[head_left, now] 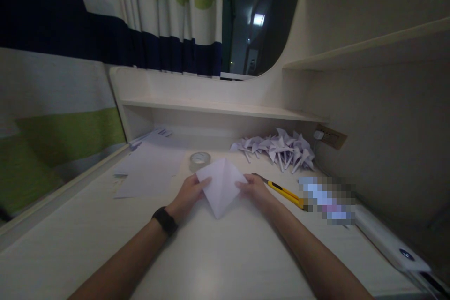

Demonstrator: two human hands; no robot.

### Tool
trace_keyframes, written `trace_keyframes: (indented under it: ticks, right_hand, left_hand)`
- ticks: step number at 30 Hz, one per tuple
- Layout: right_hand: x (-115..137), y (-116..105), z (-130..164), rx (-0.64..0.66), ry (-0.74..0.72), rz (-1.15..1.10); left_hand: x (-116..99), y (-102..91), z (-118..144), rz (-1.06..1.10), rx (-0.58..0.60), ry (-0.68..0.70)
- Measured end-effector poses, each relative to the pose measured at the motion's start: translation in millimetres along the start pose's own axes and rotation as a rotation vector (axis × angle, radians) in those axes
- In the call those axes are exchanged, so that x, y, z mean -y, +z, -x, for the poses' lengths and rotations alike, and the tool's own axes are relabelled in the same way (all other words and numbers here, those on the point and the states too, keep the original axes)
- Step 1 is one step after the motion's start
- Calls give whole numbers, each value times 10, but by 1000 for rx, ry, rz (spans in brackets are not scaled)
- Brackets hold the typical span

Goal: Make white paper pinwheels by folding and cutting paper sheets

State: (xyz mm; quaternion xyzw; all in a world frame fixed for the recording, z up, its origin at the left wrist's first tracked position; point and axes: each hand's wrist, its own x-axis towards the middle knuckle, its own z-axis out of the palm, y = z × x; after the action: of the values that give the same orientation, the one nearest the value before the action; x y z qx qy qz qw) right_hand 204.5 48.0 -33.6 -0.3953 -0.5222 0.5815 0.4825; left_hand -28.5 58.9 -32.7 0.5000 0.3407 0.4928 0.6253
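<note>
A pale, off-white laminate desk (218,262) is seen. Flat white paper sheets (149,168) are spread at its left rear, a clear tape roll (199,160) is set just beside them, and a heap of folded white paper pinwheels (277,148) is piled at the right rear. A yellow utility knife (283,191) and a long white box (386,239) are laid along the right.

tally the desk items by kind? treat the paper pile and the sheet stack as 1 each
Folded paper held by left hand and right hand: 1
Tape roll: 1
Yellow knife: 1
Pile of folded paper shapes: 1
Stack of flat sheets: 1
Total: 5
</note>
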Motion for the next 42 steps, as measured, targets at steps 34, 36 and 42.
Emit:
trace_keyframes:
  ticks: [34, 36, 42]
  right_hand:
    - [54, -339, 114, 192, 137, -87]
    - [54, -329, 117, 211, 126, -71]
    - [39, -262, 138, 233, 138, -74]
  left_hand:
    - [-221, -299, 1, -129, 345, -123]
    - [-207, -308, -6, -145, 353, -130]
    - [-181, -315, -11, -125, 418, -132]
